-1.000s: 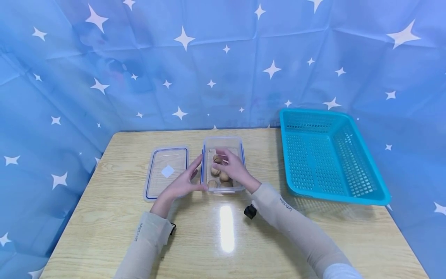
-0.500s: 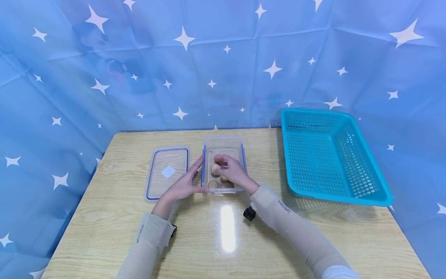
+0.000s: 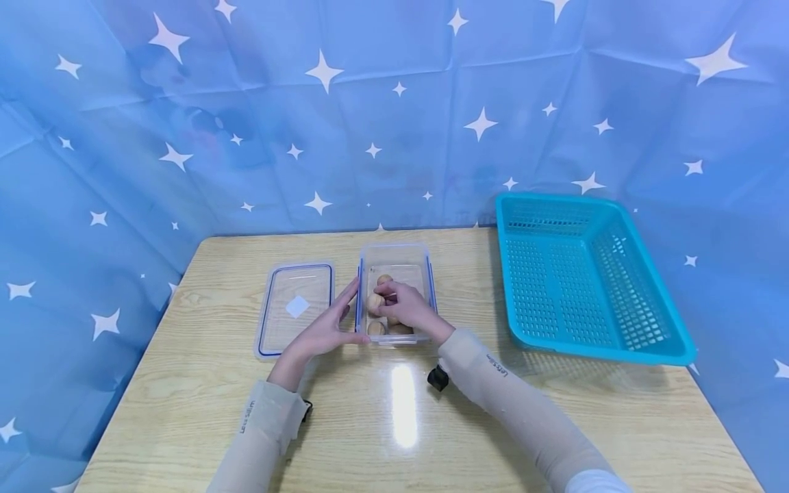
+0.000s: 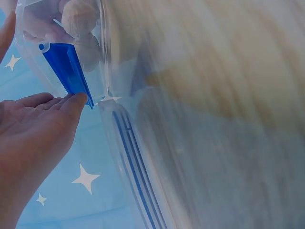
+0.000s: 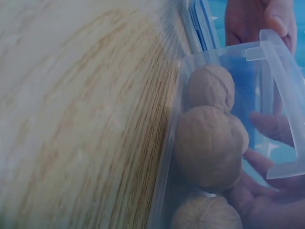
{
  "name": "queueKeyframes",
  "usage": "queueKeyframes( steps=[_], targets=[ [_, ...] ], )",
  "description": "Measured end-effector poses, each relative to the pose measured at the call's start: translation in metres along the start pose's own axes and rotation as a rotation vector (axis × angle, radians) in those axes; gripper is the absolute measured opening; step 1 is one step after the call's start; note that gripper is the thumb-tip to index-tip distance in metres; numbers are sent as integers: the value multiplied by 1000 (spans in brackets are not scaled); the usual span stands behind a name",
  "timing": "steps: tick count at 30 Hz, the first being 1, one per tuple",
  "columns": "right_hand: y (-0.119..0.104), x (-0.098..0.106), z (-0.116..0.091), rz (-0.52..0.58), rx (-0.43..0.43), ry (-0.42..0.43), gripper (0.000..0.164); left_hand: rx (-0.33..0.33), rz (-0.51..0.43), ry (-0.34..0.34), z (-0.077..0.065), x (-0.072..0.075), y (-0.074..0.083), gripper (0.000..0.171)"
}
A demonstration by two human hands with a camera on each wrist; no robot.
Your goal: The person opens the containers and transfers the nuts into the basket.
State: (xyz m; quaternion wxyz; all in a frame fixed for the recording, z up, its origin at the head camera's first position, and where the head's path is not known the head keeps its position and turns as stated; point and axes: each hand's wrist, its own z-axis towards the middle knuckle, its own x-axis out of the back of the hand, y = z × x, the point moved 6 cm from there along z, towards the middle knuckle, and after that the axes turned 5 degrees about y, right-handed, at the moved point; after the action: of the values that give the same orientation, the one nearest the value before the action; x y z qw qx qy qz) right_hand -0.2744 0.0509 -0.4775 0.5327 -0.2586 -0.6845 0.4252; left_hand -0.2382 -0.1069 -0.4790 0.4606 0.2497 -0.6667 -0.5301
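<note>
A clear plastic storage box (image 3: 394, 255) with blue side clips stands uncovered on the table, holding several walnuts (image 3: 376, 329). In the head view my left hand (image 3: 320, 332) lies against the box's left side, thumb at the front corner and fingers extended; the left wrist view puts it beside the hanging blue clip (image 4: 71, 69). Reaching inside the box, my right hand (image 3: 408, 306) has thumb and fingertips around a walnut (image 3: 374, 303) near the left wall. Through the box wall, the right wrist view shows larger walnuts (image 5: 208, 145) partly covering those fingers (image 5: 267, 164).
The box's clear lid (image 3: 296, 281) with a blue seal lies flat to the left, a white square on it. A turquoise perforated basket (image 3: 594, 352) stands on the right side of the wooden table (image 3: 345, 424). Behind hangs a blue star-patterned curtain (image 3: 394, 137).
My right hand has closed its fingers and shifted slightly toward the front of the box. The walnut at its fingertips has moved a little left and forward. My left hand stays put.
</note>
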Motion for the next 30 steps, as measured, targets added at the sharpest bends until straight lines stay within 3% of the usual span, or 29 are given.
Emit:
queueKeyframes(
  steps=[5,12,19,30],
  targets=[
    [4,-3,3,-21,-37,-27,43,13,18,6,-1,0,-1,112],
    [5,-7,5,-112,-12,-60,38,24,85,21,0,2,-3,111],
    [3,-9,4,-151,-17,-52,37,28,91,18,-3,2,-2,110],
    [0,0,7,-44,-11,32,41,33,134,33,-2,3,1,107]
  ],
)
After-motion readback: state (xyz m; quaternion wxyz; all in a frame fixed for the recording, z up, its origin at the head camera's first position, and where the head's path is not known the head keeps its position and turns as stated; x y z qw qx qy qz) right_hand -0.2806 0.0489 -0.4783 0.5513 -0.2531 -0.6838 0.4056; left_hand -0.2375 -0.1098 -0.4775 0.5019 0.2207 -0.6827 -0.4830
